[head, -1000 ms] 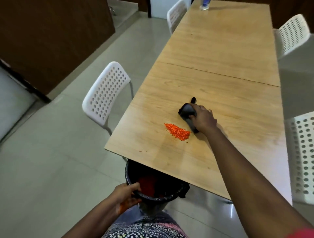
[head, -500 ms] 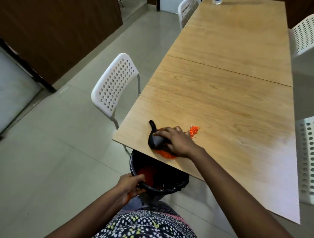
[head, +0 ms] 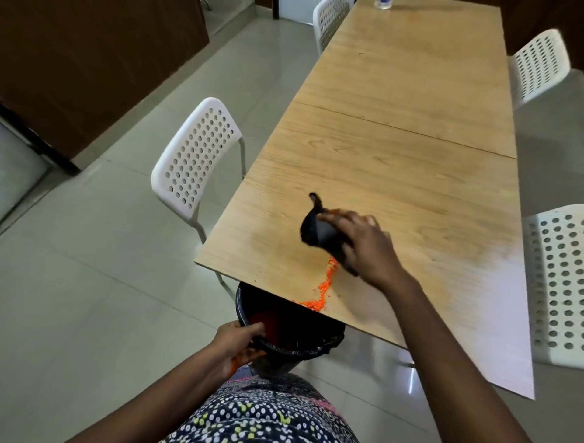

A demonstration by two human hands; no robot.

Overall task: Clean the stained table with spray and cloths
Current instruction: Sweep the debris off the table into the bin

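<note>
One thin trail of orange crumbs [head: 325,286] remains at the table [head: 410,151] edge, above our bin [head: 294,344]. Right hand [head: 368,246] fingers grip the black cloth [head: 316,229] on the table; left hand [head: 238,340] fingers hook the bin rim. Spraying, we judge, remains.

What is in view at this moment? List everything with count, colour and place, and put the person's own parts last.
table: 1, light wood with a seam across it, runs from near edge to far end
orange granules: 1 trail, orange, on the table by its near edge, above the bin
cloth: 1, black, held on the table just beyond the granules
bin: 1, black with liner, reddish inside, under the table's near edge
chairs: 4, white perforated, two on each long side
bottle: 1, clear with blue, far end of the table, cropped
floor: pale tiles
patterned clothing: dotted, bottom centre
left hand: grips the bin's rim
right hand: holds the cloth
</note>
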